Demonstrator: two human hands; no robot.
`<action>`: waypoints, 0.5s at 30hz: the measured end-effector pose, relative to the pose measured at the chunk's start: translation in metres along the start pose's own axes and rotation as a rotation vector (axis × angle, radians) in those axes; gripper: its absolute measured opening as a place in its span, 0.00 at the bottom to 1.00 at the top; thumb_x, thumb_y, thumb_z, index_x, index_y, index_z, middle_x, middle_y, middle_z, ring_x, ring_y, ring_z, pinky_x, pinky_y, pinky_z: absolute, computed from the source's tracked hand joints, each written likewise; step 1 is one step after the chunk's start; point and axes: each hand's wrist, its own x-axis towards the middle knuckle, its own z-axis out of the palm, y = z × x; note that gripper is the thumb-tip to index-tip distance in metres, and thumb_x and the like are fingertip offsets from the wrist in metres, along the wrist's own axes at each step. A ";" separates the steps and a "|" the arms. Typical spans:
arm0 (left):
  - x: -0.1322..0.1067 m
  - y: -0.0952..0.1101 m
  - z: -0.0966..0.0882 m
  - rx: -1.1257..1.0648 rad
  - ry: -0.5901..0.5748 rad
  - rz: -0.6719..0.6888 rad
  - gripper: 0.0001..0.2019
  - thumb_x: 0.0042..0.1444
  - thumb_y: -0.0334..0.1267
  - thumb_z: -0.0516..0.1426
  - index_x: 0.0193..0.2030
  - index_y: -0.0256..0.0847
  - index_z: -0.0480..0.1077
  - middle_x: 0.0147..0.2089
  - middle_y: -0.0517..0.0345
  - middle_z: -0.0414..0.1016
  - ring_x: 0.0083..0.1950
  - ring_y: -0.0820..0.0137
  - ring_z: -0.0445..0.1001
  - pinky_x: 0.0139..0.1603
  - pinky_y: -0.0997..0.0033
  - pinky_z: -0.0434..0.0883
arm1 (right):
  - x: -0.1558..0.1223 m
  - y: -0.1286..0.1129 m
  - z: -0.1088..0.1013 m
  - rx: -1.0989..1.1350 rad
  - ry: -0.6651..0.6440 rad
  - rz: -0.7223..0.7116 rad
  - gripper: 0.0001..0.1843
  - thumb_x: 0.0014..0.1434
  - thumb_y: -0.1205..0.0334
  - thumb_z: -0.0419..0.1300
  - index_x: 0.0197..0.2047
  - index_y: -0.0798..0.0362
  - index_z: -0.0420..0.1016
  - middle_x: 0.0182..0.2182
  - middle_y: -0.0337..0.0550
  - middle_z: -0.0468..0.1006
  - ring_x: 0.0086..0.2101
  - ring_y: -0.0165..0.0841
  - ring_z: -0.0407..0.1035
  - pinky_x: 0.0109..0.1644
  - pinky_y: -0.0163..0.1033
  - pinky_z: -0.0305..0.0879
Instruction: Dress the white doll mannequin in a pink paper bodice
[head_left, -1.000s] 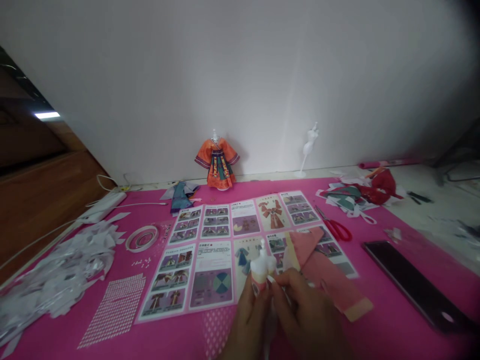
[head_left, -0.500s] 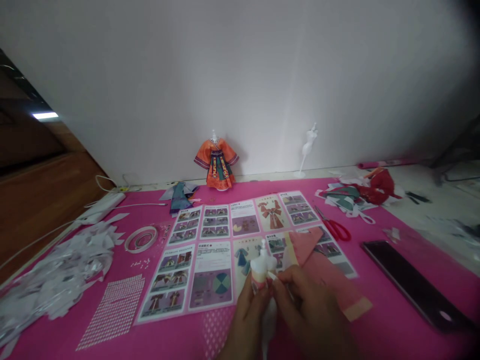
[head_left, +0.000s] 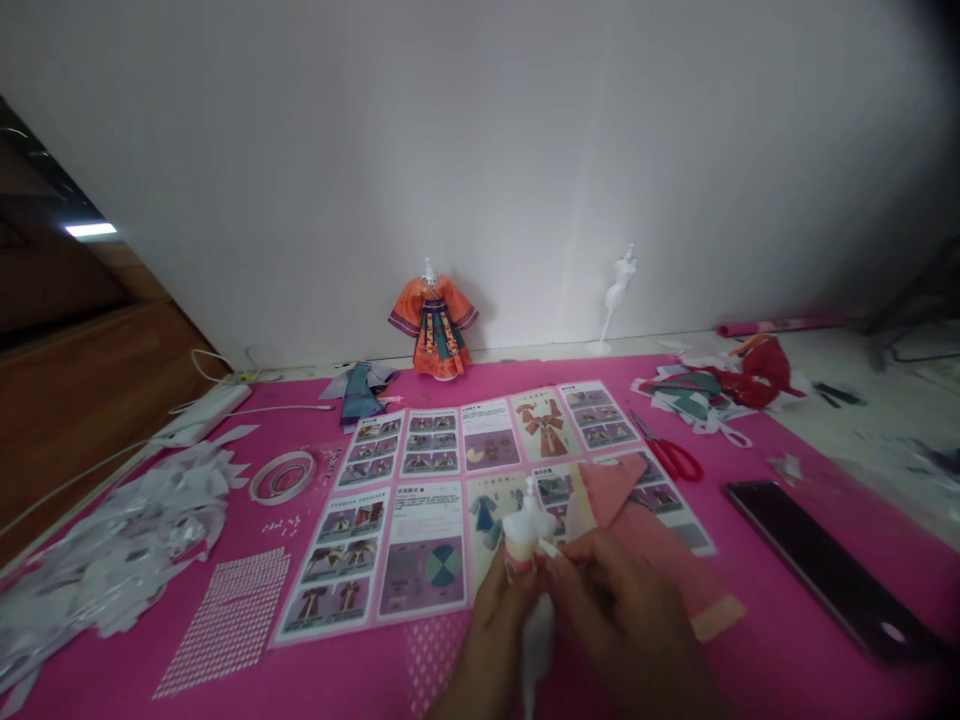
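Low in the middle of the view, my left hand (head_left: 491, 640) grips a small white mannequin torso (head_left: 525, 530) with a cream and pink paper band wrapped round it. My right hand (head_left: 626, 625) is closed beside it, fingertips pinching at the band on the torso. Just right of the hands lies a folded pink paper garment piece (head_left: 645, 520) with cream edges. All of this sits over a printed instruction sheet (head_left: 442, 500) spread on the pink mat (head_left: 780, 640).
A dressed orange paper doll (head_left: 433, 325) and a bare white mannequin stand (head_left: 616, 295) stand by the wall. Red scissors (head_left: 671, 455), a dark phone (head_left: 832, 565) and paper scraps (head_left: 712, 385) lie right. A tape roll (head_left: 283, 476), rhinestone sheet (head_left: 225, 620) and white offcuts (head_left: 112, 550) lie left.
Both hands with the mannequin torso have sunk slightly toward the bottom edge and shifted their fingers on the band. Everything else lies as before.
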 end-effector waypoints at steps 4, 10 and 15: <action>0.003 -0.002 -0.003 -0.054 0.017 0.012 0.09 0.54 0.36 0.61 0.42 0.39 0.75 0.42 0.54 0.80 0.51 0.60 0.74 0.52 0.66 0.67 | -0.004 0.008 -0.003 -0.028 0.033 -0.125 0.13 0.64 0.55 0.54 0.33 0.51 0.75 0.20 0.36 0.75 0.21 0.30 0.70 0.24 0.32 0.63; 0.007 -0.001 0.001 -0.303 0.036 -0.132 0.11 0.52 0.42 0.61 0.34 0.34 0.76 0.30 0.53 0.79 0.39 0.61 0.77 0.46 0.65 0.71 | -0.007 0.020 -0.001 -0.074 0.017 -0.318 0.09 0.63 0.60 0.55 0.42 0.50 0.76 0.32 0.40 0.78 0.31 0.30 0.74 0.32 0.31 0.69; 0.004 0.003 0.002 -0.385 0.038 -0.163 0.15 0.55 0.44 0.59 0.34 0.32 0.77 0.27 0.52 0.77 0.33 0.62 0.77 0.44 0.65 0.71 | -0.013 0.019 0.004 0.022 0.017 -0.280 0.12 0.64 0.62 0.52 0.46 0.47 0.75 0.36 0.40 0.78 0.36 0.31 0.74 0.38 0.32 0.69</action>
